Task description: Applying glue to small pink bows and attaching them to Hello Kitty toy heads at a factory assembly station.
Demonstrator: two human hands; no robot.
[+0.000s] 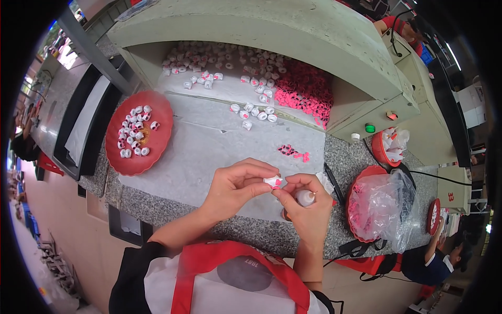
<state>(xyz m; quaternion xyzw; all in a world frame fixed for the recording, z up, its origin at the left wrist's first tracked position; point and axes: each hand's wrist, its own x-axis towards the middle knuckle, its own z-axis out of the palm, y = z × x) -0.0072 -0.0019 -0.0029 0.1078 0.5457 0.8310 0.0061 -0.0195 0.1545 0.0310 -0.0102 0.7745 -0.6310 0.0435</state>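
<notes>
Over the near part of the worktop, both my hands meet at a small white rounded piece [273, 182] with a pink patch on it. My left hand [232, 188] pinches this piece between thumb and fingers. The thumb and forefinger of my right hand [307, 209] close at its other side. A small whitish bottle [304, 197] with a pointed tip is tucked in my right hand; its far end is partly hidden. Just beyond my hands, several small pink and black pieces [293, 152] lie on the white sheet [209, 141].
A red scalloped tray [116, 152] at left holds white pieces. White pieces [253, 112] and a pink heap [303, 91] lie in and before the grey cabinet [261, 26]. At right are a red bowl [384, 152], a bag-covered red tray [355, 222] and a co-worker [429, 264].
</notes>
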